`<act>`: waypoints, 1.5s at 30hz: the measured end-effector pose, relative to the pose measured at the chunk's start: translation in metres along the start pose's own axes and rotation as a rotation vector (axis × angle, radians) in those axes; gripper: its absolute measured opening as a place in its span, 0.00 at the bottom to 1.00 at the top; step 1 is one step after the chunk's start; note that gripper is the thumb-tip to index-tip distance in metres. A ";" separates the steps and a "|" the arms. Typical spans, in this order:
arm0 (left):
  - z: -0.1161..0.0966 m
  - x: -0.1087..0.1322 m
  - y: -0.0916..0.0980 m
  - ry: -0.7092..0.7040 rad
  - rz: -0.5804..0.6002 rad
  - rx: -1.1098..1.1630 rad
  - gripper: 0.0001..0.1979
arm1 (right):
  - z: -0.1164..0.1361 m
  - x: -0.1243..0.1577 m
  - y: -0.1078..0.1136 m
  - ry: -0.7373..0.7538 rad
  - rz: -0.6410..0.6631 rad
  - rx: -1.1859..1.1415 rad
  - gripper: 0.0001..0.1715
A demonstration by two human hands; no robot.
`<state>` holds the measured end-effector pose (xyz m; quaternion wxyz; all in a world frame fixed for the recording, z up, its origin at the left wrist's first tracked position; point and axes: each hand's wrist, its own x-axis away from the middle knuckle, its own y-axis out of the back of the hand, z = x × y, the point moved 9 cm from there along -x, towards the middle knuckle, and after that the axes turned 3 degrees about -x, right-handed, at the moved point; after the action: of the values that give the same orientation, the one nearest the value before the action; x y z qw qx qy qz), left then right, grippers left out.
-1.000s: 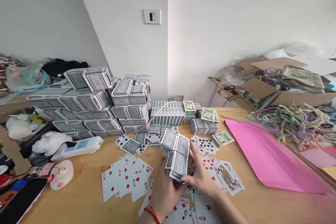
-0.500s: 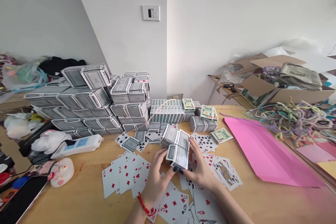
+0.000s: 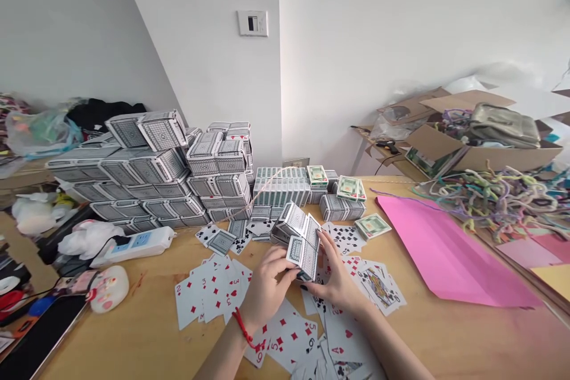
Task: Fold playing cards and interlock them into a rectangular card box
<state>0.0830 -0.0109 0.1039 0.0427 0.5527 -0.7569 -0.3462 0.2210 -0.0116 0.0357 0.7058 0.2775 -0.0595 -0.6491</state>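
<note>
Between my two hands, above the table, is a block of folded playing cards (image 3: 310, 243) with grey patterned backs, tilted. My left hand (image 3: 269, 285), with a red string bracelet at the wrist, closes on its near left side, where a card's flap sticks out. My right hand (image 3: 336, 285) grips the block's right side, thumb at the near edge. The fingertips beneath are hidden. Loose face-up cards (image 3: 214, 288) lie fanned to the left, others (image 3: 285, 332) lie below my hands, and more, with a queen (image 3: 378, 288), lie to the right.
Stacked card blocks (image 3: 133, 172) rise at the back left beside a row of folded cards (image 3: 280, 187). Green card boxes (image 3: 373, 225) sit right of it. A white power strip (image 3: 133, 246), pink paper (image 3: 445, 255), tangled yarn (image 3: 481, 199) and a cardboard box (image 3: 499, 157) flank the table.
My left hand has shifted up along the block's left side, its thumb now near the protruding flap. The block has tilted and turned slightly. The view has shifted a little.
</note>
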 end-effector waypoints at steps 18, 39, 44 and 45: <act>-0.011 0.000 0.000 -0.171 -0.015 -0.080 0.11 | -0.002 -0.002 0.001 0.018 -0.008 -0.028 0.56; 0.015 0.033 -0.010 -0.274 -0.082 -0.623 0.14 | -0.002 -0.002 0.002 -0.017 0.027 0.004 0.55; 0.015 0.031 -0.019 -0.223 -0.032 -0.592 0.13 | -0.001 -0.003 0.001 -0.006 0.038 0.025 0.55; 0.015 0.031 -0.021 -0.214 -0.020 -0.568 0.12 | -0.001 -0.003 0.001 -0.004 0.040 0.028 0.55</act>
<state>0.0817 -0.0335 0.0710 0.1123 0.4866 -0.6244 -0.6006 0.2218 -0.0088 0.0363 0.7145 0.2851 -0.0755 -0.6344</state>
